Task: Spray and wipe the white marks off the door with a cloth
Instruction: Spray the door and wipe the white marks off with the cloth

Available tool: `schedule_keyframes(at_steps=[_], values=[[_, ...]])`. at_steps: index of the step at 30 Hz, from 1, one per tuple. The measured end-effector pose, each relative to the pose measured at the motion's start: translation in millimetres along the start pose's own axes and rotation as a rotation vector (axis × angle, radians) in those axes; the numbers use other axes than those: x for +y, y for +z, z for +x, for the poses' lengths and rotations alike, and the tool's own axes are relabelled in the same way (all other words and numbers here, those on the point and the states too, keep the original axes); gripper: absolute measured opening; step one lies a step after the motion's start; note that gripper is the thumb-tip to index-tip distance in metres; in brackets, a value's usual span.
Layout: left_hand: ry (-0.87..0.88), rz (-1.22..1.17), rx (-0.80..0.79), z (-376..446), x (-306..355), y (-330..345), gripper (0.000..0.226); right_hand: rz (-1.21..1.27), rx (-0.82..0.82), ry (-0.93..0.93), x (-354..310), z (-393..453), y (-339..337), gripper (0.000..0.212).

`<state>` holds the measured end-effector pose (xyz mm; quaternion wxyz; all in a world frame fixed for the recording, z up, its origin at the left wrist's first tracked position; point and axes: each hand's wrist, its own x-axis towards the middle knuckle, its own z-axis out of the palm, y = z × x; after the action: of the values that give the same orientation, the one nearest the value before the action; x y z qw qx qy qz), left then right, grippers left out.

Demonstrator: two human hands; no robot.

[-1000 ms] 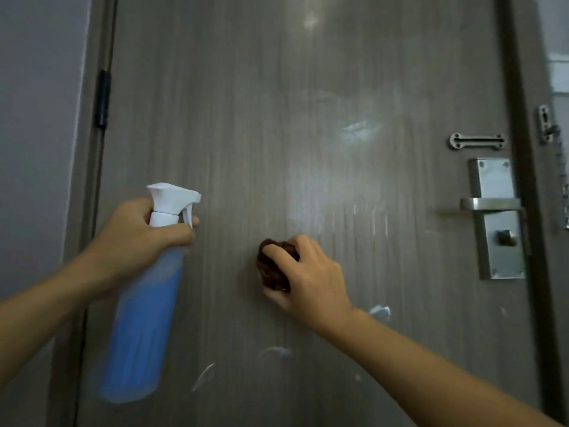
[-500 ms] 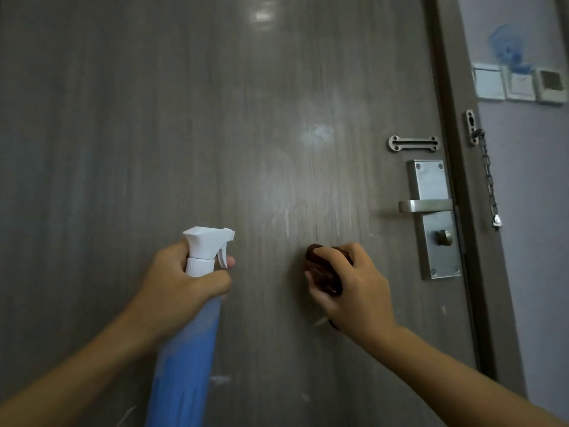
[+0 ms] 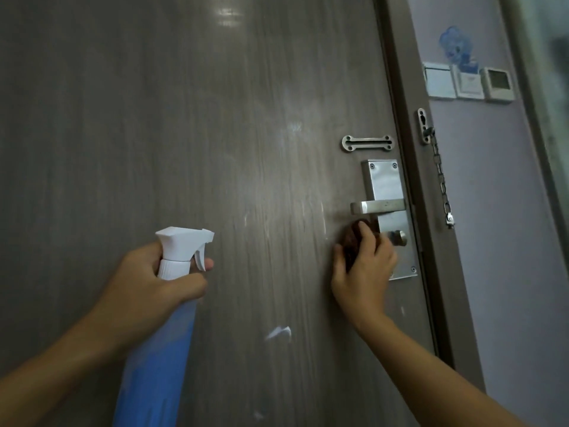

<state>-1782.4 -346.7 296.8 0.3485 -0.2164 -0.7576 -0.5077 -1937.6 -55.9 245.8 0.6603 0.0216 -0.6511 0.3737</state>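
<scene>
The grey-brown door (image 3: 154, 118) fills most of the view. My left hand (image 3: 147, 282) grips the neck of a blue spray bottle (image 3: 157, 365) with a white trigger head, one finger on the trigger. My right hand (image 3: 363, 269) holds a bunched dark brown cloth (image 3: 354, 238) against the door, just under the lever handle. A white mark (image 3: 278, 332) sits low in the middle of the door, with thin white streaks (image 3: 323, 223) left of the cloth and a small fleck (image 3: 258, 415) near the bottom.
A steel lever handle (image 3: 377, 206) on its lock plate (image 3: 385, 183) is right above the cloth, with a slotted chain catch (image 3: 367, 143) higher up. A door chain (image 3: 440, 177) hangs on the frame. Wall switches (image 3: 468, 83) sit on the lilac wall.
My right hand slid the cloth up and to the right, from mid-door to just under the lever. The view swung right; the left hand keeps its grip on the bottle.
</scene>
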Motion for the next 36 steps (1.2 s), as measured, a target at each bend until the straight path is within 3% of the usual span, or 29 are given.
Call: schedule_keyframes(at_steps=[7,9,14,17,21,26,30,32,36], values=[[-0.028,-0.05,-0.037,4,12,33,0.029,-0.064,-0.261,-0.429,25,0,-25,0.079],[-0.019,-0.064,-0.054,5,17,45,0.031,-0.067,-0.315,-0.477,34,17,-34,0.08],[0.016,-0.085,-0.058,8,26,63,0.029,-0.043,-0.134,-0.204,16,22,-19,0.071],[0.025,-0.078,-0.051,9,28,67,0.026,-0.052,-0.184,-0.297,-5,-5,-6,0.074],[0.019,-0.078,-0.035,9,25,64,0.023,-0.044,-0.24,-0.418,13,10,-18,0.077],[0.004,-0.068,0.002,10,20,60,0.024,-0.018,-0.104,-0.122,4,11,-12,0.071],[-0.004,-0.102,-0.012,12,23,66,0.027,0.004,-0.299,-0.416,-4,-7,-12,0.075],[-0.008,-0.119,-0.002,13,22,68,0.026,-0.02,-0.321,-0.498,9,6,-21,0.075],[0.0,-0.135,0.003,11,21,68,0.026,-0.023,-0.171,-0.187,20,26,-24,0.071]])
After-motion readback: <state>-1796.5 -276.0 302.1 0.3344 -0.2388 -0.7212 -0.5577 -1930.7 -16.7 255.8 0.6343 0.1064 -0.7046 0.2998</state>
